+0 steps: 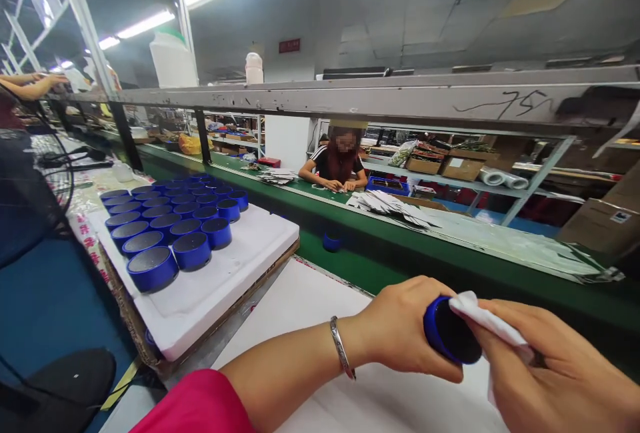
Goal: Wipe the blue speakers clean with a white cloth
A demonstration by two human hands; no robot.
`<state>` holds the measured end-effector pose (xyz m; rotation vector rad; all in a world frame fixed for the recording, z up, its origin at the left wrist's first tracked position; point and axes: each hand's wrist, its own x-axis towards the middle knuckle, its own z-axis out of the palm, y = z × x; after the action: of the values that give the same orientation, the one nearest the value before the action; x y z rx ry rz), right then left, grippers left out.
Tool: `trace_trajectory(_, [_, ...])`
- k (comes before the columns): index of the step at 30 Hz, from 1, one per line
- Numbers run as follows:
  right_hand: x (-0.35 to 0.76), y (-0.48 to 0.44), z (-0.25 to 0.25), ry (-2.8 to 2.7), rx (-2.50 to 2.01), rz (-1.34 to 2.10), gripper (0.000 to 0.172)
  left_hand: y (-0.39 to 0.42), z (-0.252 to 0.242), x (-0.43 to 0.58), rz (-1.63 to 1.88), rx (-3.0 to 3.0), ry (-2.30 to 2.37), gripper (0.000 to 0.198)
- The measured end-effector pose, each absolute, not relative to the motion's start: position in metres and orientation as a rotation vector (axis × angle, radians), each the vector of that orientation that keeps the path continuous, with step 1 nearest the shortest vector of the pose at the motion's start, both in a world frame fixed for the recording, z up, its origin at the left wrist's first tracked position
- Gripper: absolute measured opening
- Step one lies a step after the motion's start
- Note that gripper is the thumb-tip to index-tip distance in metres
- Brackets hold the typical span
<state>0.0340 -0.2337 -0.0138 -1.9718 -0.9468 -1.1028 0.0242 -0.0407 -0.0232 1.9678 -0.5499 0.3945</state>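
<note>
We log the nearest items first. The left hand (405, 329), with a polished silver-coloured bangle (341, 347) on the wrist and a pink fabric sleeve (193, 406) at the forearm, has its fingers closed round the side of a squat blue cylinder (447, 329) with a smooth dark round face. The right hand (555, 369) has its fingers closed on a soft crumpled white cloth (487, 318), pressing it against the cylinder's face and rim. The cylinder is held in both hands above a smooth white sheet (310, 336) on the counter.

As to progress, we see one cylinder in hand. Many more stand upright in close rows, grey speckled tops upward, on a thick white foam board (235, 293) to the left; we cannot tell whether any differ in finish. A single blue cylinder (331, 241) sits apart on a green bench surface (350, 266).

Farther off, a co-worker (337, 163) sits across the bench beside fanned white paper sheets (387, 209). Brown cardboard boxes (463, 167) rest on shelving behind.
</note>
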Motion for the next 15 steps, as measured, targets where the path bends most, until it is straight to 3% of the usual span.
trace_trajectory(5, [0.031, -0.23, -0.002, -1.364, -1.854, -0.906, 0.022, -0.038, -0.023, 0.026, 0.422, 1.937, -0.514, 0.065])
trace_trajectory(11, [0.035, -0.233, -0.001, -1.208, -1.906, -0.963, 0.02, -0.025, -0.013, 0.02, 0.419, 1.892, -0.402, 0.064])
trace_trajectory(15, [0.042, -0.235, -0.003, -1.335, -1.861, -0.818, 0.019, -0.026, -0.013, 0.019, 0.398, 1.896, -0.419, 0.064])
